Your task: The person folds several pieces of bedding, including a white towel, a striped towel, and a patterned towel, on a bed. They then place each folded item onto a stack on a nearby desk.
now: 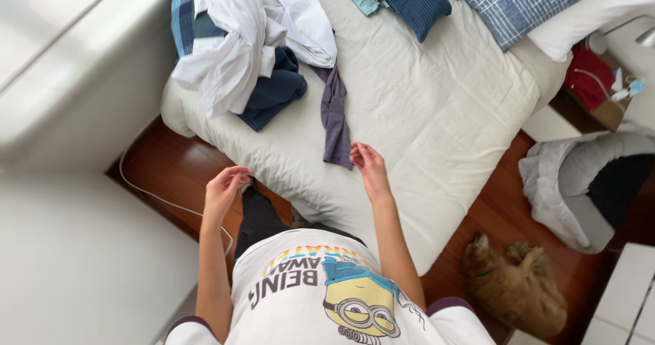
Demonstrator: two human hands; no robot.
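Cream quilted bed (437,106) filling the middle of the head view, standing on dark red-brown wooden floor (170,167). Striped purple-grey garment (335,116) lying lengthwise on the bed, lower end near the bed's near edge, upper end tucked under a heap of clothes (239,45): white shirts, a dark navy piece, a blue checked piece. Right hand (367,162) hovering just beside the garment's lower end, fingers loosely spread, grip holding nothing; touching the cloth or not, cannot tell. Left hand (225,188) raised over the floor at the bed's near corner, fingers curled loosely inward, grip empty, well apart from the garment. White cable (147,191) trailing across the floor below the left hand. Dark blue ribbed pillow (413,0) and blue plaid pillow (522,0) lying at the far end of the bed. Ginger cat (515,287) lying curled on the floor to the right of the bed. Grey padded bedding (566,181) bunched on the floor further right, near a red bag (587,75) on a low stand.
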